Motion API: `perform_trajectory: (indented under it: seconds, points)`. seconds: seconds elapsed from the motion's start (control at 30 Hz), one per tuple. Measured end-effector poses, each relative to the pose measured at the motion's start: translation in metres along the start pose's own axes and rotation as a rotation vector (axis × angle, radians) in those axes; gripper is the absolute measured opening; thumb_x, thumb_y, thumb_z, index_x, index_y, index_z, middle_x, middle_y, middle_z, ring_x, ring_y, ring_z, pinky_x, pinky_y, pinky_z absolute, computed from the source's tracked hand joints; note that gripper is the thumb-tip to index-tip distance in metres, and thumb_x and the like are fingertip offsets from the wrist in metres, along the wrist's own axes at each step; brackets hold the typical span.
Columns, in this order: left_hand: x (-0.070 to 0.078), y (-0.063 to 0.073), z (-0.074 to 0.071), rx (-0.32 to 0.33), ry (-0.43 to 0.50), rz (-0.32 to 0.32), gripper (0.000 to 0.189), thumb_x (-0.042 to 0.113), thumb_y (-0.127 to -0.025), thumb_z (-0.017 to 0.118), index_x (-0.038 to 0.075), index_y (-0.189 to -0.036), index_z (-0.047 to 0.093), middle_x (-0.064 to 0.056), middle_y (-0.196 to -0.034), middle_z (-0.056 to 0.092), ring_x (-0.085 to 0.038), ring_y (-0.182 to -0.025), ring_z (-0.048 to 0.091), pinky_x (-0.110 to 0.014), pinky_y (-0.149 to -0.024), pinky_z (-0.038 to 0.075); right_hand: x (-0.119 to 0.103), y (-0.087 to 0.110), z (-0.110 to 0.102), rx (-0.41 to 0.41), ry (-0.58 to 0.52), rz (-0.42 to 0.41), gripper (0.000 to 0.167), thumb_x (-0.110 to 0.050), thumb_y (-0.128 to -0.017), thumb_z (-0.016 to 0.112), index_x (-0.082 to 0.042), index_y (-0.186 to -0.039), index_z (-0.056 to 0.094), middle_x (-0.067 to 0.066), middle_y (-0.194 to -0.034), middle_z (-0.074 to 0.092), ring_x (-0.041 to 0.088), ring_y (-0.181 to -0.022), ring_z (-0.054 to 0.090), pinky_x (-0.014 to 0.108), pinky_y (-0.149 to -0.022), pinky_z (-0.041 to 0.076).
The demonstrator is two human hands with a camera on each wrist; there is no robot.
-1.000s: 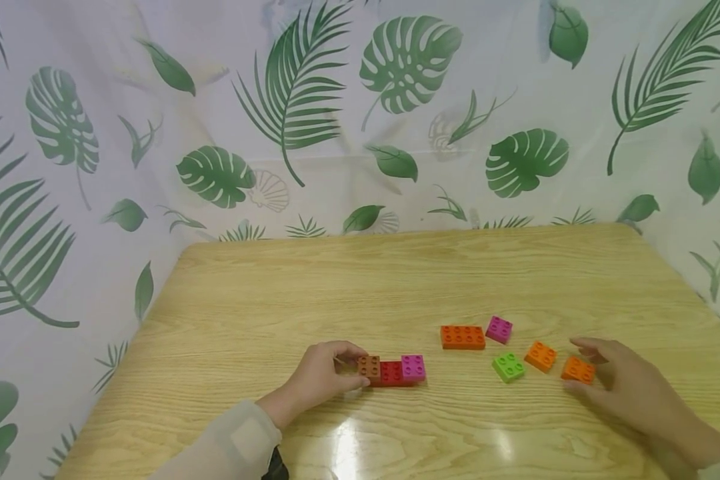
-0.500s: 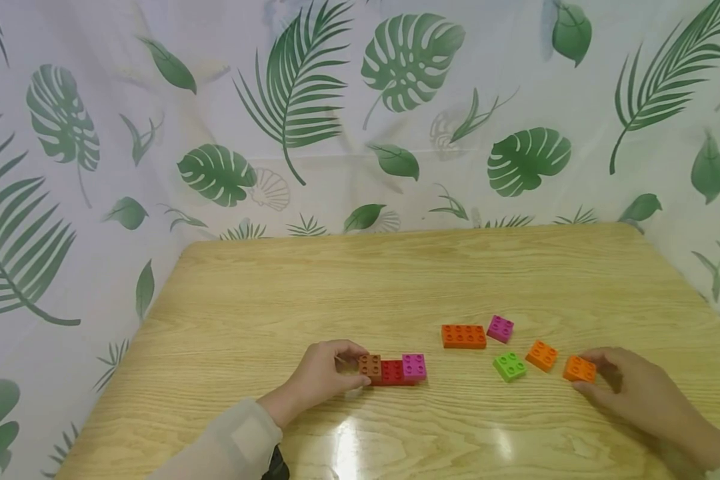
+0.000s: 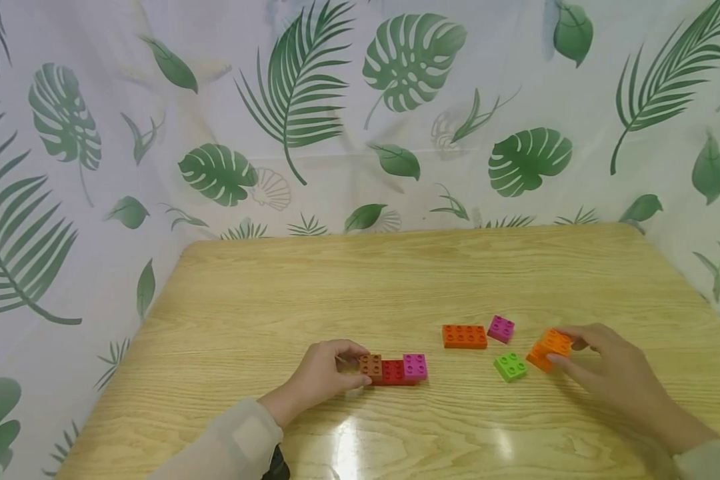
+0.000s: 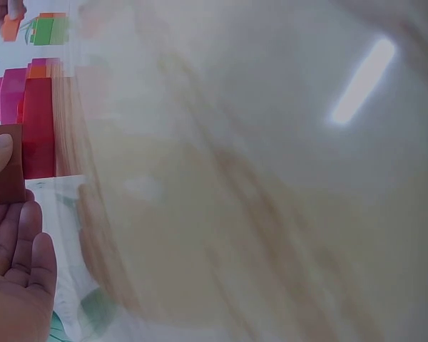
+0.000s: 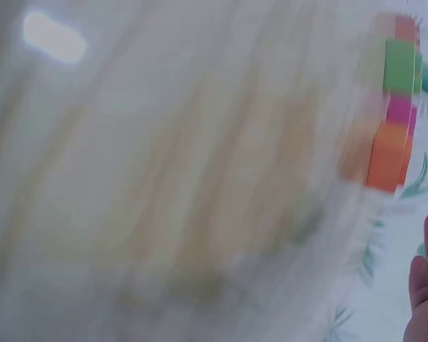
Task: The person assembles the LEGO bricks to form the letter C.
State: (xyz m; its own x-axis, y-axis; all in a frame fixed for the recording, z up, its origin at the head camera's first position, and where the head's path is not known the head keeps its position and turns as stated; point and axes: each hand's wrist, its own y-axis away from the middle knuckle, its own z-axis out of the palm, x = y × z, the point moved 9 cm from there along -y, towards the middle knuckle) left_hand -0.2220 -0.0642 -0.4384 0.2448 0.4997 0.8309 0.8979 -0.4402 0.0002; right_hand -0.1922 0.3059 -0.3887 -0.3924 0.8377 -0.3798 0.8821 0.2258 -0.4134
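Note:
My left hand (image 3: 319,375) pinches the brown toy brick (image 3: 370,367) at the left end of a long red brick (image 3: 392,373). A magenta brick (image 3: 415,366) sits on the red one's right end. In the left wrist view, the thumb presses one side of the brown brick (image 4: 11,167). My right hand (image 3: 615,370) pinches an orange brick (image 3: 557,341) raised off the table. In the head view it partly covers a second orange brick (image 3: 540,359). In the right wrist view, that second orange brick (image 5: 387,160) stands on the table, apart from the held one.
Between the hands lie a green brick (image 3: 510,367), a loose magenta brick (image 3: 501,328) and a long red-orange brick (image 3: 465,337). The wooden table (image 3: 288,287) meets a leaf-print cloth (image 3: 336,107) at its back and sides.
My right hand has closed its fingers on the rightmost orange brick, lifted it and carried it left to the other orange brick. The left hand has stayed in place.

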Motion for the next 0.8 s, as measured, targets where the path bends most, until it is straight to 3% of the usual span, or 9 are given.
perform_trajectory:
  seconds: [0.1,0.33,0.57,0.8]
  points:
    - [0.000,0.000,0.000,0.003,-0.003,0.003,0.034,0.018,-0.080,0.079,0.009,-0.110,0.068,0.000,-0.106,0.066,-0.015,-0.092,0.061,-0.027,-0.078,0.052,-0.018,-0.007,0.007,0.041,-0.026,-0.056,0.044,-0.014,-0.070,0.085,-0.006,-0.110,0.067,-0.004,-0.093,0.062,0.008,-0.079,0.054,0.021,-0.068,0.047]
    - [0.002,0.001,-0.001,0.004,0.003,-0.001,0.034,0.016,-0.079,0.079,0.008,-0.110,0.068,0.000,-0.104,0.066,-0.016,-0.092,0.060,-0.027,-0.078,0.052,-0.063,-0.022,0.033,0.064,-0.133,-0.195,0.050,-0.005,-0.066,0.085,-0.006,-0.112,0.066,-0.001,-0.094,0.060,0.014,-0.075,0.055,0.019,-0.050,0.043]
    - [0.002,0.001,0.000,-0.001,0.008,-0.003,0.033,0.016,-0.080,0.079,0.008,-0.110,0.068,0.000,-0.105,0.066,-0.016,-0.092,0.061,-0.028,-0.079,0.052,-0.097,-0.035,0.061,0.015,-0.209,-0.224,0.047,-0.009,-0.070,0.084,-0.009,-0.114,0.066,-0.005,-0.096,0.059,0.014,-0.080,0.056,0.031,-0.063,0.051]
    - [0.003,0.001,-0.001,0.005,0.002,0.001,0.033,0.016,-0.079,0.079,0.008,-0.110,0.068,-0.001,-0.105,0.066,-0.016,-0.092,0.061,-0.028,-0.080,0.052,-0.136,-0.048,0.078,-0.008,-0.328,-0.320,0.046,-0.008,-0.070,0.084,-0.008,-0.113,0.067,-0.006,-0.097,0.059,0.015,-0.084,0.056,0.031,-0.069,0.052]
